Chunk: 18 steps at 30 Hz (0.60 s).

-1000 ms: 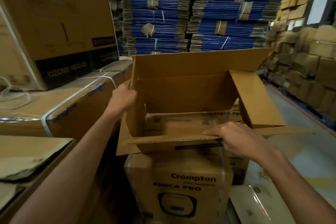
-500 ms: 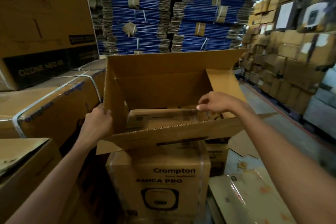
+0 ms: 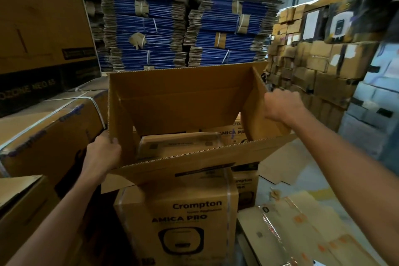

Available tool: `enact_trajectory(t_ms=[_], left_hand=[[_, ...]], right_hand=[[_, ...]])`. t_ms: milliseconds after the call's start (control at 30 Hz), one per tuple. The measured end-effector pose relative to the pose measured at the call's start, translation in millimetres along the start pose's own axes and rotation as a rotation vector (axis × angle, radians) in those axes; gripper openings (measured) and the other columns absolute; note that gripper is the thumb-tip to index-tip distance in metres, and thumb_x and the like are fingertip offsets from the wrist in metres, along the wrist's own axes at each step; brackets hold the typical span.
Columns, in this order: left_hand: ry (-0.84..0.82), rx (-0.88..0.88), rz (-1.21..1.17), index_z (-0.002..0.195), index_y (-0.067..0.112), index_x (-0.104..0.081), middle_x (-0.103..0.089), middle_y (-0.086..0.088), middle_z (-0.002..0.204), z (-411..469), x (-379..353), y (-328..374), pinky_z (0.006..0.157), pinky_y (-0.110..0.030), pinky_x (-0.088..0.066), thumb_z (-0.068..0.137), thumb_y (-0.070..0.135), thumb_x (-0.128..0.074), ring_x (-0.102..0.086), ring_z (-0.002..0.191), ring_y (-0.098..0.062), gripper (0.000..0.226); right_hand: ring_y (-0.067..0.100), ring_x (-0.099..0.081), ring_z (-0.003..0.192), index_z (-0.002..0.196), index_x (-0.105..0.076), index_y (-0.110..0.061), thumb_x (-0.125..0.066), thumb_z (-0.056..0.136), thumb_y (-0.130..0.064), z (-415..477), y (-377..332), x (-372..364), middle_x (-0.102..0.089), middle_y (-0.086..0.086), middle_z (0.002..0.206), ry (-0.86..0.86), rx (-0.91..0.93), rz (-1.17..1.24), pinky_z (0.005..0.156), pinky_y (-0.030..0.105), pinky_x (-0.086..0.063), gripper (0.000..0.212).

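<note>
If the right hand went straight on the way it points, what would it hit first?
The right hand grips the open carton's right end flap; going on, it would press that flap inward, probably toward the far wall. Depth is unclear.

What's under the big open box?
A Crompton box stands beneath the open box; a box top shows through the opening. The near flap hides where they meet.
</note>
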<state>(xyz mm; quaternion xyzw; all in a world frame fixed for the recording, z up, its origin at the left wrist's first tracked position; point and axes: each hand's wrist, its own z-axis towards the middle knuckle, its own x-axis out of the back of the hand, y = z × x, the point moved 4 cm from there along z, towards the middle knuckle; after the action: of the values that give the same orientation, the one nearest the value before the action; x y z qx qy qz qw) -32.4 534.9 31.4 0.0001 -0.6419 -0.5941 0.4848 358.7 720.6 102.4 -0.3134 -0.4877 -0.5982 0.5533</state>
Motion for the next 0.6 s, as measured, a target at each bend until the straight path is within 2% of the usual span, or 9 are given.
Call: enact_trajectory(t_ms=[100,167,267,333,400,467,533,600], left_hand=[[-0.003,-0.011,0.014,0.117,0.018,-0.052,-0.062,-0.009,0.097,-1,1,2,0.076,-0.046,-0.056,0.108,0.017,-0.039,-0.063,0.086,-0.029,0.016],[-0.018,-0.015,0.007,0.119,0.018,-0.051,-0.063,-0.009,0.098,-2,0,5,0.075,-0.047,-0.057,0.108,0.017,-0.039,-0.064,0.086,-0.029,0.016],[-0.049,-0.010,-0.017,0.124,0.017,-0.051,-0.064,-0.011,0.098,0,-2,12,0.076,-0.048,-0.058,0.108,0.016,-0.039,-0.064,0.084,-0.029,0.019],[-0.069,-0.010,-0.020,0.132,0.016,-0.050,-0.065,-0.013,0.097,0,-3,16,0.066,-0.039,-0.052,0.109,0.017,-0.040,-0.061,0.076,-0.026,0.026],[-0.093,-0.006,-0.023,0.141,0.015,-0.047,-0.066,-0.013,0.098,-1,-5,18,0.062,-0.035,-0.047,0.109,0.017,-0.040,-0.058,0.073,-0.024,0.033],[-0.118,-0.005,-0.025,0.149,0.015,-0.042,-0.066,-0.011,0.101,-3,-6,21,0.063,-0.036,-0.049,0.109,0.018,-0.040,-0.061,0.077,-0.026,0.040],[-0.132,-0.018,-0.028,0.152,0.016,-0.039,-0.067,-0.011,0.101,-6,-6,24,0.063,-0.036,-0.049,0.109,0.019,-0.040,-0.062,0.076,-0.025,0.043],[-0.150,-0.043,-0.042,0.152,0.016,-0.039,-0.066,-0.011,0.107,-12,-8,29,0.063,-0.033,-0.050,0.109,0.018,-0.040,-0.062,0.077,-0.022,0.043]], right_hand=[[0.029,-0.061,0.087,0.092,-0.057,-0.015,-0.061,0.095,-0.029,-8,44,-3,-0.051,0.004,0.082,-0.019,-0.187,0.030,0.079,0.041,-0.049,0.015],[0.028,-0.057,0.080,0.094,-0.060,-0.012,-0.059,0.096,-0.025,-16,53,-9,-0.050,0.005,0.077,-0.010,-0.223,0.088,0.078,0.041,-0.051,0.014],[0.025,-0.061,0.075,0.107,-0.064,-0.012,-0.048,0.105,-0.036,-41,26,3,-0.055,0.001,0.078,0.248,-0.169,0.315,0.078,0.043,-0.054,0.030],[0.018,-0.057,0.061,0.111,-0.061,-0.014,-0.037,0.106,-0.051,-74,-7,11,-0.055,-0.002,0.071,0.342,-0.169,0.461,0.065,0.035,-0.048,0.043],[0.015,-0.054,0.048,0.121,-0.059,-0.015,-0.027,0.103,-0.063,-106,-38,2,-0.055,-0.005,0.063,0.201,-0.212,0.630,0.048,0.028,-0.045,0.061],[0.015,-0.062,0.049,0.144,-0.046,-0.022,-0.023,0.100,-0.070,-124,-68,-18,-0.054,-0.006,0.062,-0.018,-0.239,0.817,0.040,0.023,-0.039,0.069],[0.010,-0.054,0.043,0.152,-0.034,-0.029,-0.025,0.099,-0.070,-126,-89,-30,-0.048,-0.008,0.059,-0.053,-0.192,0.936,0.038,0.021,-0.038,0.068],[0.006,-0.046,0.042,0.148,-0.038,-0.027,-0.029,0.099,-0.069,-119,-104,-32,-0.047,-0.009,0.060,0.000,-0.184,1.022,0.041,0.022,-0.043,0.066]])
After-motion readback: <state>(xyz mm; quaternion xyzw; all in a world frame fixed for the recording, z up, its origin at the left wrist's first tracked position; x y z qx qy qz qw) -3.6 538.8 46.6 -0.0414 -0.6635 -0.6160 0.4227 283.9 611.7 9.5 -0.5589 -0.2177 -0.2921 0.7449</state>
